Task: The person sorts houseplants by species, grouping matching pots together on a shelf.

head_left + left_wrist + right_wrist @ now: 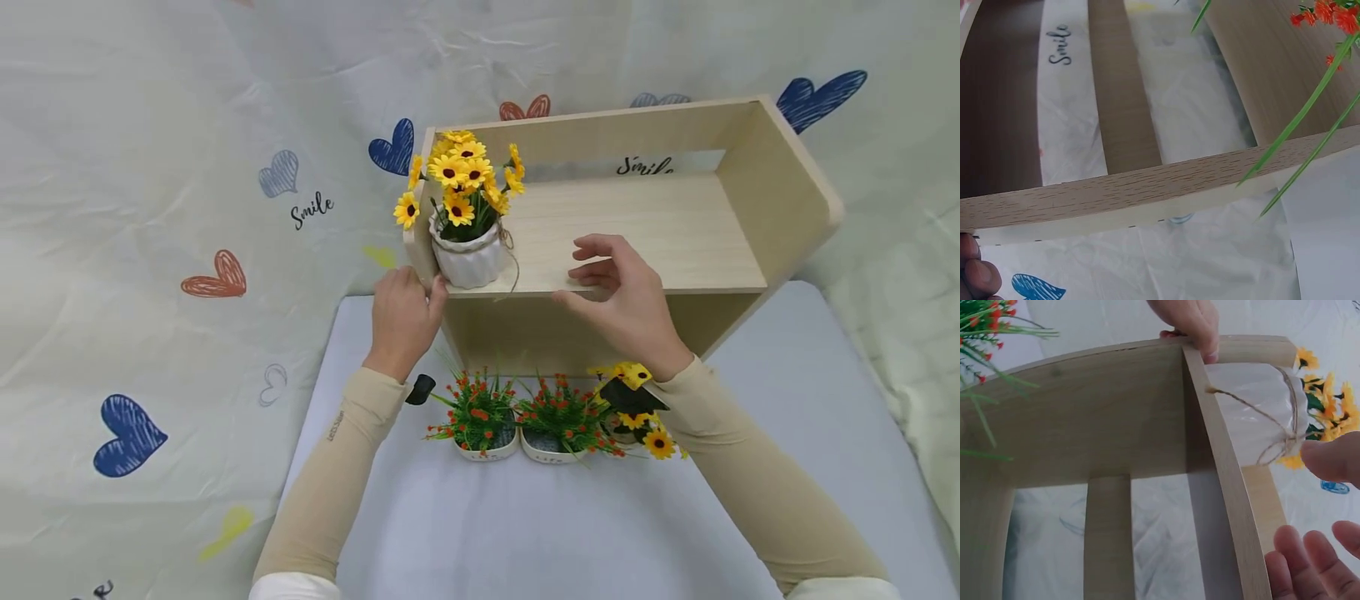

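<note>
White-covered table (465,533) nearest; on it a row of three small pots just in front of the shelf base: two red-flower pots (480,417) (558,421) and one yellow-flower pot (637,421) partly behind the right wrist; wooden shelf unit (660,233) stands on the table behind them; left hand (401,321) grips the shelf's left front corner, thumb curled on the edge; right hand (626,292) hovers over the shelf board's front edge, fingers loosely spread, holding nothing; white ribbed pot of yellow daisies (465,212), twine-tied, sits at the board's left end, just beside the left hand; heart-print cloth (187,208) behind.
</note>
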Tool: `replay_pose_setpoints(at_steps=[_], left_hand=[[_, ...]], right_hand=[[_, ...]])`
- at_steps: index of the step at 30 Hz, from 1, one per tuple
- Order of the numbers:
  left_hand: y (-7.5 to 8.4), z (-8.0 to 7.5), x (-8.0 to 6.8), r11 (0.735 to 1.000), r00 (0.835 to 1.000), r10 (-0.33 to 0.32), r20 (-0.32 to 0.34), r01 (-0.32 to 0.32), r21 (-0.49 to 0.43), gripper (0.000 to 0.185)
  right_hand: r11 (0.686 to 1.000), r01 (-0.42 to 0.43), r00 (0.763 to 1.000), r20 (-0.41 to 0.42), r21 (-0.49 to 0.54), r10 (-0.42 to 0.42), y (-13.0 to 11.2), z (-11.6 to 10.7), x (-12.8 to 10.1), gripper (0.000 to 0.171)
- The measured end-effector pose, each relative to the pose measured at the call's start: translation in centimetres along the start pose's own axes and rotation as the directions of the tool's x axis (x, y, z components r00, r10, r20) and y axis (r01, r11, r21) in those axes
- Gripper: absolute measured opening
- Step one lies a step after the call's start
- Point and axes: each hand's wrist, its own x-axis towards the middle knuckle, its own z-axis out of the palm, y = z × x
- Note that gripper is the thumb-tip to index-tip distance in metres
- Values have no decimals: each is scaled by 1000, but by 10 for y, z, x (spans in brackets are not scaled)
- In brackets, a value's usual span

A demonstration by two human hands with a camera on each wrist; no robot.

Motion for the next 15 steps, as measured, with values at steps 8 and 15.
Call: replay_pose_setpoints(at_steps=[8, 15], left_hand=[[0, 1, 2, 998, 1000, 17, -16, -16, 63, 55], [-2, 1, 1, 998, 1000, 12, -9, -11, 63, 55]], right_hand=[[995, 96, 988, -122, 18, -94, 20, -21, -30, 55], [997, 75, 986, -149, 27, -70, 40, -35, -56, 50]])
